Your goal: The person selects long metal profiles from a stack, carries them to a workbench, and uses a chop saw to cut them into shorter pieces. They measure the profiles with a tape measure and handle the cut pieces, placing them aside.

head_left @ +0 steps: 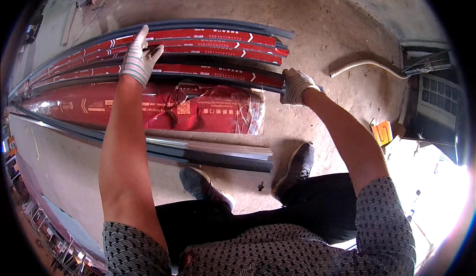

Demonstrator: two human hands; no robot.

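Several long dark metal profiles faced with red printed film (208,48) lie side by side on the floor in front of me. My right hand (297,85), in a striped white work glove, is closed around the near end of the closest red-faced profile (213,74). Over the middle of the bundle is my left hand (141,58), gloved alike, its fingers and thumb spread apart. Whether its fingertips touch a profile I cannot tell. Just nearer to me lies a big red plastic-wrapped package (208,110) with a torn, crumpled top.
Closer to my shoes (198,182) lie bare grey and silver profiles (223,157). At the right a pale bent hose (367,64) runs toward a dark frame with a grid panel (439,95). An orange box (382,132) stands near it. A small black object (261,187) lies between my feet.
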